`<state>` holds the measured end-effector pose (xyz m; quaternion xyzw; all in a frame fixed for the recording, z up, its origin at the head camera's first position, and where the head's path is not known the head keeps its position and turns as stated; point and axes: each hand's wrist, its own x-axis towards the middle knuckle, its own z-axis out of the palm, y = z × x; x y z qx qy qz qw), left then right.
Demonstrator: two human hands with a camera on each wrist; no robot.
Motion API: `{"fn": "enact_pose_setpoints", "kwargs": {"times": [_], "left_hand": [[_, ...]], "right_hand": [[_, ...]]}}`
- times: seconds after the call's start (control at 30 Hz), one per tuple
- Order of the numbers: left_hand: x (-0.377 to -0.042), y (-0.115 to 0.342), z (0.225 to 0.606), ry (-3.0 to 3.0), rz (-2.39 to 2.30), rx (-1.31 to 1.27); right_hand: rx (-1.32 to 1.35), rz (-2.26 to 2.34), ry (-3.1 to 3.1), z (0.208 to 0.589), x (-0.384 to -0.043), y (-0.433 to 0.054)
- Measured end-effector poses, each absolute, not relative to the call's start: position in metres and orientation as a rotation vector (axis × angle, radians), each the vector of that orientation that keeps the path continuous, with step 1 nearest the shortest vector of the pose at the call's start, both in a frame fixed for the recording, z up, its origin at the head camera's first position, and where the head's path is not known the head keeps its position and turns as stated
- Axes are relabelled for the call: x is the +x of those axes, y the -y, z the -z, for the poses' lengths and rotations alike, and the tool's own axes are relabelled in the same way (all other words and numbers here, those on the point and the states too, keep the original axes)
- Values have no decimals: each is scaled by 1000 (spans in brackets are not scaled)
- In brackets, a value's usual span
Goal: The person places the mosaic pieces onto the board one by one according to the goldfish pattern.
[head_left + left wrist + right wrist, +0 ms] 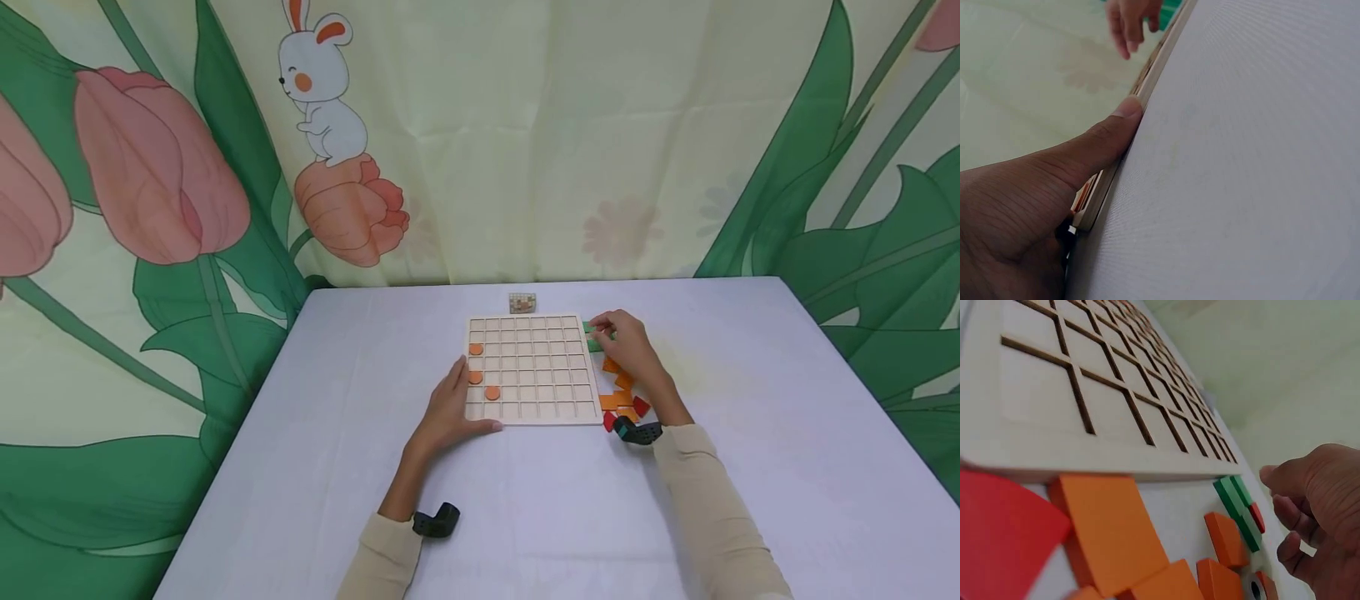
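- the left hand is steadying the board at its 8 o'clock corner, fingers extending along the side, thumb pressing the near edge.
- the right hand is hovering by the green blocks at 2 o'clock, fingers bending loosely and seemingly grasping nothing.
- the step in hand is probably picking out a block; the next move is likely calling for a light thumb-and-finger pinch.
- the board is lying flat on the table, pale and gridded; three orange discs are sitting in cells between 8 and 10 o'clock.
- orange blocks and red pieces are crowding 4 o'clock.
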<state>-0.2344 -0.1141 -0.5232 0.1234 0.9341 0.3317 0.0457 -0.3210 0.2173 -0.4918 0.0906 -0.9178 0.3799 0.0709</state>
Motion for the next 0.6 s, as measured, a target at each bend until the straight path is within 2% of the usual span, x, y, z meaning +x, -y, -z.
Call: {"fn": "enact_pose_setpoints", "kwargs": {"times": [0.2, 0.6], "left_hand": [[-234, 112, 525, -2848, -1020, 371], [-233, 112, 521, -2850, -1036, 373]], "right_hand": [[155, -1107, 2900, 499, -343, -234], [225, -1022, 2975, 499, -352, -238]]}}
